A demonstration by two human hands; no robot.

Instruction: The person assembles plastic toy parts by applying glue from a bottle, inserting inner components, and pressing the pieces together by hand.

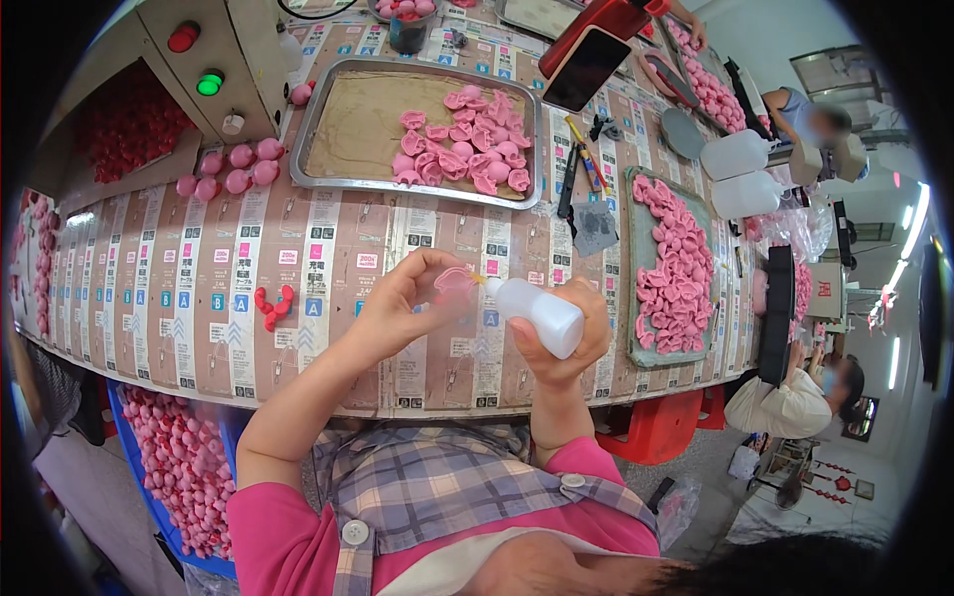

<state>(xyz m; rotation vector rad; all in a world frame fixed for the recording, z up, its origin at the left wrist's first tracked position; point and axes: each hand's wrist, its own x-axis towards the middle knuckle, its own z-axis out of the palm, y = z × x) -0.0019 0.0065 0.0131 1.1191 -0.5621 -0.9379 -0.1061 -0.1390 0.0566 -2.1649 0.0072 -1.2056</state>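
My left hand (396, 303) pinches a thin, curved pink piece (455, 281) by its edge above the middle of the table. My right hand (571, 348) is wrapped round a white squeeze bottle (545, 320), tilted so its narrow yellowish nozzle meets or nearly meets the pink piece. Whether liquid comes out I cannot tell. Beyond my hands, a metal tray (316, 182) holds similar curved pink pieces (467, 144) and a few round ones. To my right, a greyish-green tray (636, 355) is heaped with more curved pink pieces (676, 273).
Pink balls (238, 181) stand beside a metal box machine (260, 70) with a green light. Small red pieces (273, 308) lie left of my hands. Pens, a grey cloth (594, 228), a phone (586, 68) and white bottles (747, 192) are farther right. A blue crate (231, 437) sits below; people work nearby.
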